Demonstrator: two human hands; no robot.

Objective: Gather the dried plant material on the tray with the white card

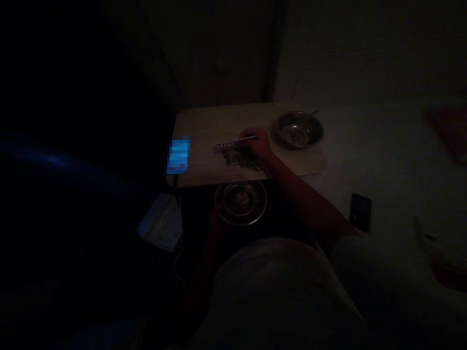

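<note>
The picture is very dark. My right hand (258, 144) is closed around a kitchen knife (226, 145), whose blade seems to have a row of holes and points left. Just below the blade, chopped greens (241, 159) lie loose on a small wooden table (202, 124). In front of the table's near edge, my left hand (216, 218) grips the left rim of a round metal plate (251, 222). A patterned middle shows on the plate. The left fingers are mostly lost in shadow.
A steel bowl (301, 131) with a utensil handle stands at the table's right end. A lit screen (178, 155) sits at the left end. To the right lies a dark phone-like object (360, 212). A pale flat object (162, 222) is low on the left.
</note>
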